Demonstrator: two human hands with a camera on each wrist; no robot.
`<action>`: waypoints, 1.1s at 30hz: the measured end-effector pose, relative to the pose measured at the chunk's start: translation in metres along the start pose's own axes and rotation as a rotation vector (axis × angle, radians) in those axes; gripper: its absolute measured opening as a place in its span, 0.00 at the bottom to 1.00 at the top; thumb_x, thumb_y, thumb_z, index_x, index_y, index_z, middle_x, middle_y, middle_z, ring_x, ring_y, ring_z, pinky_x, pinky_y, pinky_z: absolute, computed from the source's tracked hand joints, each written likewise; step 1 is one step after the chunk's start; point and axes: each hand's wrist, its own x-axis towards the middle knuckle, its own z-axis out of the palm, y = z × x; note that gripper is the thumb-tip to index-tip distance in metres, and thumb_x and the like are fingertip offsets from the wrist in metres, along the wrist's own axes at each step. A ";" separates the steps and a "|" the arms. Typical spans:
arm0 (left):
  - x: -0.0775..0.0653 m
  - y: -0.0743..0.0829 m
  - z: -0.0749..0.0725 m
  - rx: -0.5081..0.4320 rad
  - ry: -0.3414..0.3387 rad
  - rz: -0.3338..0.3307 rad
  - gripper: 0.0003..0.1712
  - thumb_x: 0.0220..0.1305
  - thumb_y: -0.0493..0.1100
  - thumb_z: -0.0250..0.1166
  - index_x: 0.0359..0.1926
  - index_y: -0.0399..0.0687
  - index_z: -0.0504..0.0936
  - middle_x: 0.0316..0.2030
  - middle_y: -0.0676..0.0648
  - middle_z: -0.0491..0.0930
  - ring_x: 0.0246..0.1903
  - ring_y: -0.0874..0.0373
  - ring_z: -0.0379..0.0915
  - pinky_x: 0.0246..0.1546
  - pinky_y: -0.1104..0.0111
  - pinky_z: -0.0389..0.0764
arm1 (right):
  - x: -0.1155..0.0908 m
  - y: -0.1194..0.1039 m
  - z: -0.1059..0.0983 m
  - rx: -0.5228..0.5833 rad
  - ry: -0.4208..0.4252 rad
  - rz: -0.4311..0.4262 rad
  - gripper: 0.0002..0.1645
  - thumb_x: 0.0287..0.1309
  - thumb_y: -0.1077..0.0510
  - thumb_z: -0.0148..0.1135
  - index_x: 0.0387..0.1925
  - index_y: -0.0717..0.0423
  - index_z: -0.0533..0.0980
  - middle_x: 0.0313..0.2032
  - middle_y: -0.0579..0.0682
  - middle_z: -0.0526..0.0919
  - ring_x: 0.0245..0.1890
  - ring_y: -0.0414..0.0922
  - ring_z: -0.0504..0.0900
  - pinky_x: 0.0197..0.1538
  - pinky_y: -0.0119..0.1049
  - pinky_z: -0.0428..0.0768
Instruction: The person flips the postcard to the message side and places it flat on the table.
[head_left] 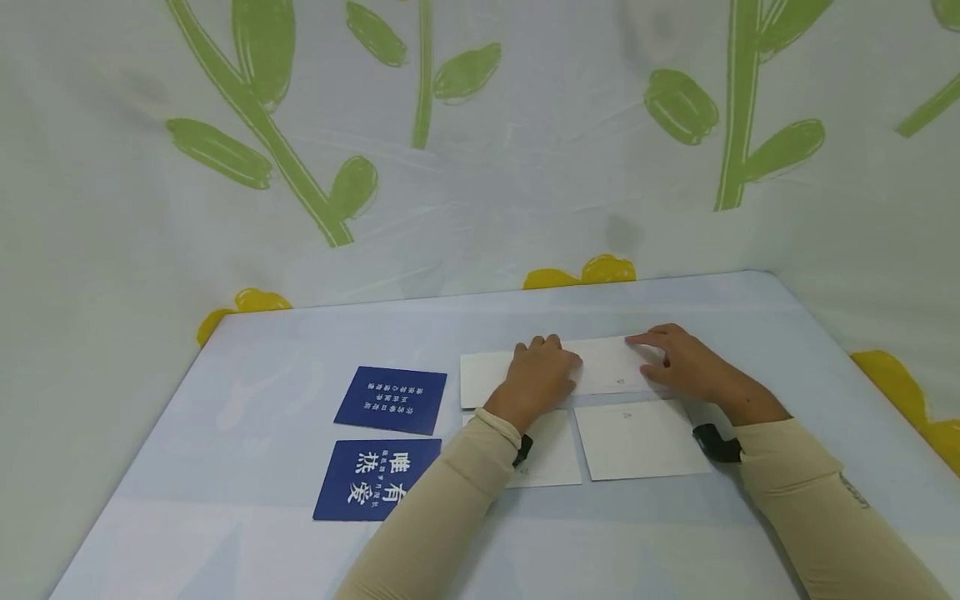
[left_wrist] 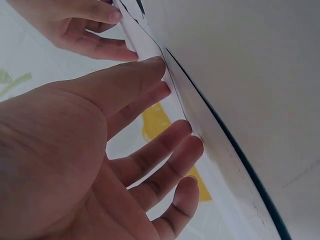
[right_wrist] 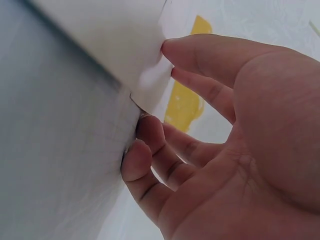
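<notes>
Beyond the hands, a white backdrop (head_left: 525,192) with green stems and leaves meets a pale bluish-white table (head_left: 225,475). Both hands are apart from each other, palms down, fingers loosely bent and spread. At its fingertips, the left hand (head_left: 536,383) touches the thin white rectangular cards. The right hand (head_left: 693,367) reaches inward, its index finger and thumb resting on the right end of a white card (head_left: 607,367) lying between the hands. Another white card (head_left: 483,379) extends to the left of the left hand. Nearer the person, a third white card (head_left: 558,442) lies partly under the left wrist, and a fourth (head_left: 645,446) just before the right hand. Well left of the left hand lie two dark-blue cards (head_left: 390,404) with white characters.
</notes>
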 end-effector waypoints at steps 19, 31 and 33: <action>-0.002 0.002 -0.002 0.056 0.001 -0.023 0.19 0.69 0.53 0.64 0.60 0.64 0.82 0.53 0.50 0.80 0.52 0.55 0.76 0.57 0.56 0.76 | -0.003 -0.007 0.002 -0.111 -0.012 -0.046 0.30 0.63 0.52 0.66 0.64 0.59 0.75 0.65 0.70 0.70 0.64 0.69 0.69 0.63 0.66 0.69; -0.027 0.017 -0.055 0.022 0.318 0.042 0.20 0.70 0.58 0.61 0.60 0.66 0.81 0.53 0.56 0.82 0.53 0.58 0.78 0.52 0.58 0.77 | -0.002 -0.008 0.002 -0.201 -0.021 -0.056 0.33 0.62 0.50 0.67 0.65 0.58 0.74 0.65 0.71 0.70 0.63 0.71 0.69 0.61 0.68 0.70; -0.035 0.022 -0.063 0.031 0.377 0.078 0.18 0.71 0.58 0.59 0.58 0.66 0.82 0.52 0.57 0.83 0.52 0.59 0.78 0.51 0.58 0.77 | -0.003 -0.007 0.001 -0.198 -0.024 -0.049 0.33 0.62 0.49 0.67 0.66 0.58 0.73 0.65 0.71 0.69 0.63 0.71 0.69 0.61 0.68 0.70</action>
